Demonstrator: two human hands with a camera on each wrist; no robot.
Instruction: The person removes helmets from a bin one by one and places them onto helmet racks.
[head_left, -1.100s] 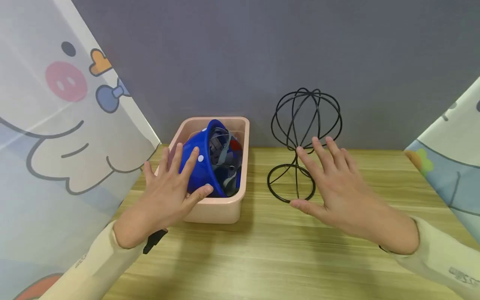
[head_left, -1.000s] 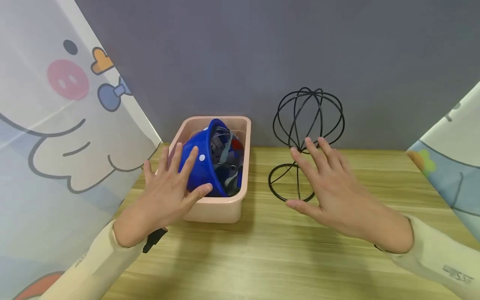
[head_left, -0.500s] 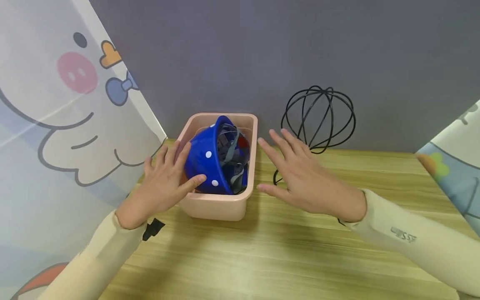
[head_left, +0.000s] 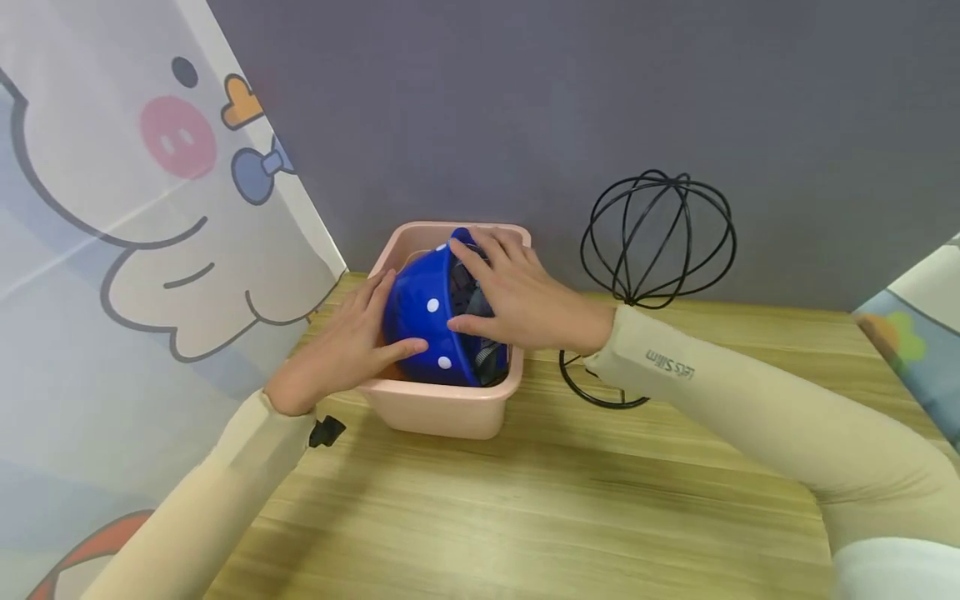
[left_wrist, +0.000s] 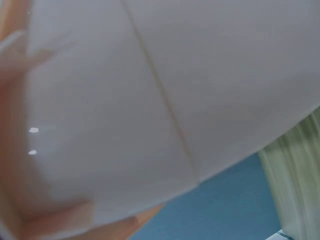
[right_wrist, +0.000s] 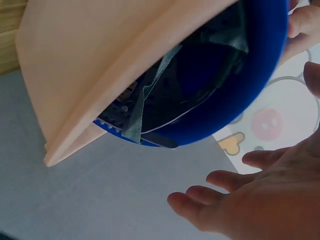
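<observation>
1. Head view: blue helmet (head_left: 423,321) sits tipped on its side in a pink tub (head_left: 442,408) on the wooden desk (head_left: 525,500), shell facing left, open underside with grey straps facing right.
2. Left hand (head_left: 348,346) lies against the shell's left side; fingers spread and fairly straight, thumb laid across the lower front of the shell near a white dot. Pressing, not wrapped round.
3. Right hand (head_left: 517,296) rests over the helmet's open side and top edge; fingers extended across the brim, thumb low near the straps. Flat contact; whether any finger hooks under the brim cannot be told.
4. Helmet is thus held between both palms, inside the tub, its lower part below the tub's rim.
5. Black wire hat stand (head_left: 660,237) is upright on the desk just right of the tub, apart from it; the right forearm crosses in front of its stem and ring base.
6. Grey wall behind; cartoon-printed curtain (head_left: 135,233) at left, another printed panel at far right edge.
7. Right wrist view: helmet (right_wrist: 240,80) seen from its open side, dark liner and pale webbing visible, tub wall (right_wrist: 100,70) beside it; right-hand fingers (right_wrist: 220,200) loosely spread in the foreground.
8. Left wrist view: mostly a pale, blurred surface filling the frame; nothing clear to identify.
</observation>
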